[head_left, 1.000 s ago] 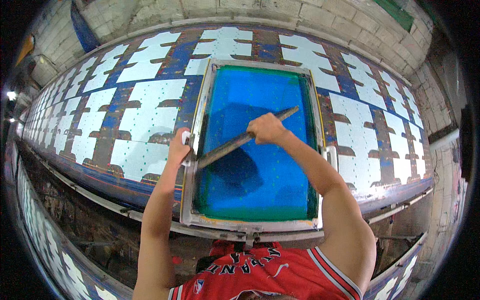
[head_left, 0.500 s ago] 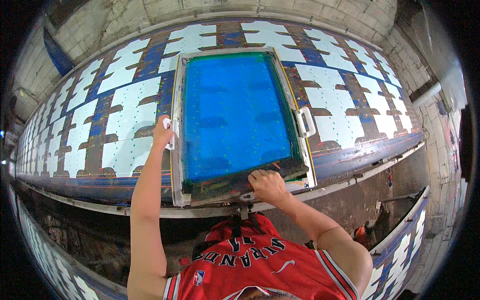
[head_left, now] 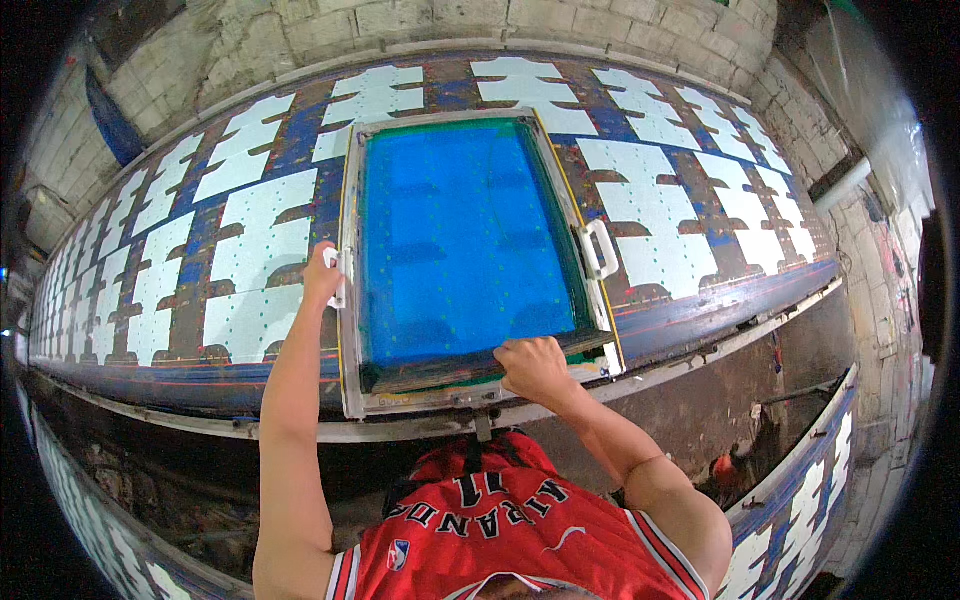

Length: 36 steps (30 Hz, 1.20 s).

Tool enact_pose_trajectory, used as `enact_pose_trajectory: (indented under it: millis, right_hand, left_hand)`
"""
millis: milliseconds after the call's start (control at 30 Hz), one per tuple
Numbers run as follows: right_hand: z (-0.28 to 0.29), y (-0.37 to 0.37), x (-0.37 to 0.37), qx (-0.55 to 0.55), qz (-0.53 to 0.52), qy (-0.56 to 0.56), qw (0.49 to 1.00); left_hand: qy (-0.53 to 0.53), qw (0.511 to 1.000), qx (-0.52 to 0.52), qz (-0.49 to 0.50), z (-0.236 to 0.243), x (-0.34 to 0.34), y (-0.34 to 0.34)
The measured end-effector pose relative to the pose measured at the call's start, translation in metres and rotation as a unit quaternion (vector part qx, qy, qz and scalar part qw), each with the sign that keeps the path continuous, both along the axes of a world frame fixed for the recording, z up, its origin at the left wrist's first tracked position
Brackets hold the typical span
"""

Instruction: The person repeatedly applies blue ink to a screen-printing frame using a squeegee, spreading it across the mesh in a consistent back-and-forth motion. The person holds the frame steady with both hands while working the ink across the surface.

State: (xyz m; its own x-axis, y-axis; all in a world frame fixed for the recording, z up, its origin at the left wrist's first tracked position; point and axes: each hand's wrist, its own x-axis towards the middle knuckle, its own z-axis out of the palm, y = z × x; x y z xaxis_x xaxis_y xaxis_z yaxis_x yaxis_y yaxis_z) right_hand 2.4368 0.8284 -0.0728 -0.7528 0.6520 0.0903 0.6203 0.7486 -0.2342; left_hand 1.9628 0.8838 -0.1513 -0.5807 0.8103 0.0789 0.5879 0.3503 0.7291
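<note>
A screen printing frame with translucent blue mesh lies flat on the long printing table, over pale fabric pieces. My left hand is closed round the white handle on the frame's left side. At the near end of the mesh, a long dark squeegee lies crosswise, stained with ink. My right hand grips its top edge right of the middle, knuckles up. Another white handle on the right side of the frame is untouched.
Pale cut fabric pieces with green dots lie in rows along the stained table. A metal rail runs along its near edge. Block walls stand beyond. A second table with pale pieces is at the lower right.
The squeegee has tipped, so its broad face now looks narrower and more of the frame's near bar shows. Both hands keep their grips. The whole view has shifted slightly.
</note>
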Motion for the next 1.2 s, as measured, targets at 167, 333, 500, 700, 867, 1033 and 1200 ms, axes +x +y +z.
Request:
enact_pose_trajectory:
  millis: [167,333,500,700,867,1033,1200]
  right_hand:
    - [0.02,0.053,-0.015,0.011,-0.033,-0.002,0.999]
    - [0.027,0.176,-0.062,0.076,-0.048,0.049,0.995]
    - [0.015,0.325,-0.126,0.137,-0.07,0.055,0.987]
    - [-0.003,0.459,-0.19,0.182,-0.068,0.067,0.979]
    - [-0.013,0.511,-0.213,0.169,-0.089,0.003,0.982]
    - [-0.006,0.532,-0.217,0.111,-0.122,-0.004,0.986]
    - [0.008,0.521,-0.212,0.089,-0.141,-0.032,0.986]
  left_hand:
    - [-0.001,1.0,0.006,-0.002,0.001,0.003,-0.004]
    - [-0.046,0.999,0.001,-0.007,0.005,0.007,-0.005]
    - [0.017,1.0,-0.01,0.009,0.016,0.014,-0.007]
    - [0.019,0.999,-0.017,0.019,0.027,0.02,-0.006]
    - [-0.018,0.999,-0.03,0.031,0.025,0.02,-0.004]
    - [-0.06,0.998,0.003,0.035,0.021,0.019,-0.005]
    - [-0.115,0.993,0.014,0.033,0.015,0.018,-0.003]
